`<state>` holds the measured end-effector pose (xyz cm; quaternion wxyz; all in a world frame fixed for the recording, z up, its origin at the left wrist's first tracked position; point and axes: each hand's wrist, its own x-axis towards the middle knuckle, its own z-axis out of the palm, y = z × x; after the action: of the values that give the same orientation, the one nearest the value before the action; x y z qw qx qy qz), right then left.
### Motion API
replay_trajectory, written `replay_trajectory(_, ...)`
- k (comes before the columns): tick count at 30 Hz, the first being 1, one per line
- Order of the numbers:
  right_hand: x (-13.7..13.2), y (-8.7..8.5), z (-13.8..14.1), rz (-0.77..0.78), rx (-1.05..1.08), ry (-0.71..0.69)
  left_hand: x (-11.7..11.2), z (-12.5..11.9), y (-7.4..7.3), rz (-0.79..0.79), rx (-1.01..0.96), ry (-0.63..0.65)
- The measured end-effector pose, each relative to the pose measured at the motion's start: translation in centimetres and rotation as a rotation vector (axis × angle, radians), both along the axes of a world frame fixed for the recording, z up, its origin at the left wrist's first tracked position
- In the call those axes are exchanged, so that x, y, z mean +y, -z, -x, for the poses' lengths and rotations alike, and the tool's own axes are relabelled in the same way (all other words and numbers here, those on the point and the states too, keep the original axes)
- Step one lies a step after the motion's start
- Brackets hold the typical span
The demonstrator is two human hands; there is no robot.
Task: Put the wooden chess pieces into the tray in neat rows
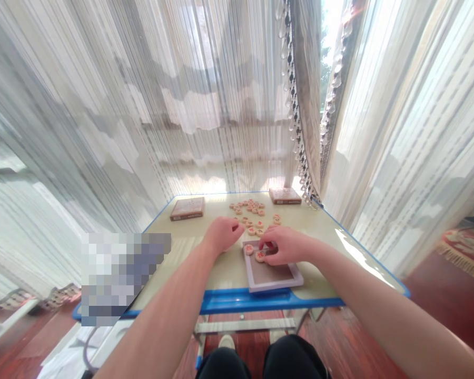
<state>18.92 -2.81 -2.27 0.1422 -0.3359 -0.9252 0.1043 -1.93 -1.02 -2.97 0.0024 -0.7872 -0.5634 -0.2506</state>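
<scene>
My right hand [278, 245] reaches into a shallow tray [266, 284] with a pale rim and a brown floor. Its thumb and fingers pinch a round xiangqi piece [259, 256] with a red character. Another xiangqi piece [248, 249] lies in the tray's far left corner. Left of the tray, my left hand [223, 233] is closed just above the tabletop, fingers curled in. What it holds, if anything, is hidden. Several loose xiangqi pieces [259, 225] lie just beyond both hands.
More pieces [250, 206] are scattered farther back on the blue-edged table [174, 242]. One flat box [187, 208] lies at the back left, another box [285, 196] at the back right. Curtains [221, 131] hang behind the table. A blurred-out patch [122, 273] covers the left edge.
</scene>
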Motion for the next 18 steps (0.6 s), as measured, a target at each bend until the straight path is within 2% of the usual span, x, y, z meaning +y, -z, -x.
replay_trajectory(6, -0.3, 0.2, 0.2, 0.008, 0.052, -0.021, 0.2, 0.0, 0.2, -0.021, 0.033, 0.007)
replay_trajectory(13, 0.1, 1.1, 1.5, -0.172, 0.194, -0.04, 0.3, 0.0, 0.3, -0.021, 0.046, 0.029)
replay_trajectory(18, 0.9, 1.6, 2.1, -0.1, 0.174, -0.014, 0.4, -0.1, 0.1, -0.029, 0.056, 0.037)
